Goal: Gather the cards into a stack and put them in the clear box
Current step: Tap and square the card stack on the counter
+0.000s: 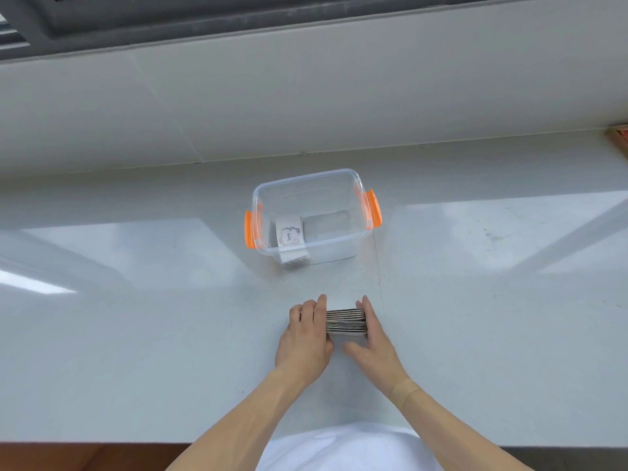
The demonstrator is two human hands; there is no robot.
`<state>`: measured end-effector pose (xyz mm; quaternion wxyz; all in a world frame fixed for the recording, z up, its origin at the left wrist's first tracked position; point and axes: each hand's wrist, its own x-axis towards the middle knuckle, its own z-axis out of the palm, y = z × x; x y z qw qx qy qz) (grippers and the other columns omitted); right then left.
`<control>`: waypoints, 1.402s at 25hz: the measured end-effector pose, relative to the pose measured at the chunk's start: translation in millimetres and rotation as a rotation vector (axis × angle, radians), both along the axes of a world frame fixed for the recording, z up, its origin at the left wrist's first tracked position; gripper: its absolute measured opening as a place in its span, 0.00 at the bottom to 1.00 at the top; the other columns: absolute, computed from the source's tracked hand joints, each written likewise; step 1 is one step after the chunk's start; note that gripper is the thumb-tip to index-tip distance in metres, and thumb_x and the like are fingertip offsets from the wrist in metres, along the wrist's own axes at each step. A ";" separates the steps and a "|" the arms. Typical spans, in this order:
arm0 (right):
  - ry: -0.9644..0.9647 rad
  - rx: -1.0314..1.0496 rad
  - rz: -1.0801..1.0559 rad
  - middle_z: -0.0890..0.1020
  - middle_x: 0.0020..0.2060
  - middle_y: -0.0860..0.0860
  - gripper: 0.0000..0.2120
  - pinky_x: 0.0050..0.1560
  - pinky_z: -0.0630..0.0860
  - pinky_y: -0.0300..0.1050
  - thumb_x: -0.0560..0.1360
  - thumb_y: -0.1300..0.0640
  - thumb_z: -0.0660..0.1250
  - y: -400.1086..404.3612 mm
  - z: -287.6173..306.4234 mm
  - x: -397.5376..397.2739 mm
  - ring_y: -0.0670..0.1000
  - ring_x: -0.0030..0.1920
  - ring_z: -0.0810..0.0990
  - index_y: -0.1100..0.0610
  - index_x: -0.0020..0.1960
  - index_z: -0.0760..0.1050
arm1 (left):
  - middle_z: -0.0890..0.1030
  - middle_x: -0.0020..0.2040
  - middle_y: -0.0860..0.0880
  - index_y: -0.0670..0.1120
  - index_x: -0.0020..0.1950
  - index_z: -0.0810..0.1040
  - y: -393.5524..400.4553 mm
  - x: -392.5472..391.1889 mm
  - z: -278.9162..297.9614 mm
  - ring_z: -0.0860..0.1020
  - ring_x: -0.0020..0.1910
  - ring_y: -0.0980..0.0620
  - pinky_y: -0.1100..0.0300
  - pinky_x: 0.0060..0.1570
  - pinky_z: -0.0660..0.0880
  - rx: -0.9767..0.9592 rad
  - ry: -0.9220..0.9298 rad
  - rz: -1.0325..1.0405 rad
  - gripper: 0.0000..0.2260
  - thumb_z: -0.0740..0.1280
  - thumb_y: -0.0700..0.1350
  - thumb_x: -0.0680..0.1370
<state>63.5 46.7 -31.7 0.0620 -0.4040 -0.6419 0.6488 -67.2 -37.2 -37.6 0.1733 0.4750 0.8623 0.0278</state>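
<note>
A squared-up stack of striped-edged cards (346,321) stands on the pale glossy counter (136,334) near its front edge, pressed between the left hand (306,338) and right hand (373,338), each grip flat against one side of it. Beyond it, nearer the counter's back edge, sits the clear plastic box with orange latches (312,215), holding a few white cards (289,235) at its left end.

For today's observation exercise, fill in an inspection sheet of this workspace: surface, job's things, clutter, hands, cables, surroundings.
Surface: pale glossy countertop, light reflections, faint marks at right.
Job's things: card stack on edge on the counter; clear box with orange latches beyond it, open, some cards already inside.
Clutter: nothing seen.
Hands: left hand and right hand press the stack's two ends.
Cables: nothing seen.
Surroundings: pale ledge behind, dark window frame above, brown object at far right edge.
</note>
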 end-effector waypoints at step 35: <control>-0.121 0.477 0.253 0.80 0.43 0.40 0.15 0.41 0.76 0.47 0.74 0.48 0.67 14.4 11.1 -18.0 0.46 0.42 0.77 0.40 0.56 0.63 | 0.75 0.66 0.46 0.46 0.77 0.57 -17.9 2.3 30.9 0.74 0.65 0.46 0.47 0.67 0.70 0.370 0.034 -0.102 0.31 0.66 0.43 0.77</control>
